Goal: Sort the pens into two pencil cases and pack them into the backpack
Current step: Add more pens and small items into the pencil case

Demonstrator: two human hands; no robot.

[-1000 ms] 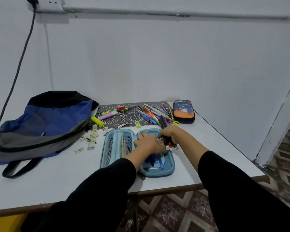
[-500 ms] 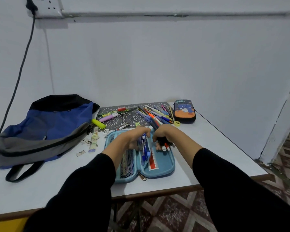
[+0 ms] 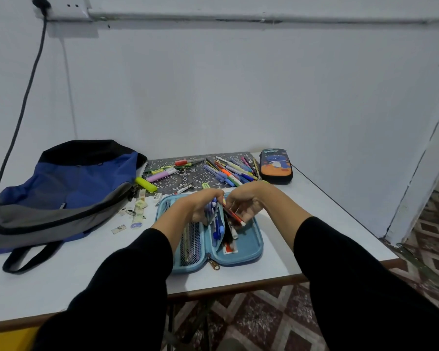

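left hand (image 3: 200,206): fingers curled round the middle flap (image 3: 217,224) of the open blue pencil case (image 3: 249,247), propping it up
right hand (image 3: 246,201): gripping a bunch of pens (image 3: 235,217) right over the case's right half
loose pens (image 3: 228,171): piled on the patterned mat (image 3: 200,177) behind
dark pencil case (image 3: 276,166): zipped, back right
backpack (image 3: 69,188): lying on the table (image 3: 61,279), left side

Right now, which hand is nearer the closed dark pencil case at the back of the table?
Right. The right hand is in front of and left of the dark pencil case; the left hand lies farther left, over the open blue pencil case.
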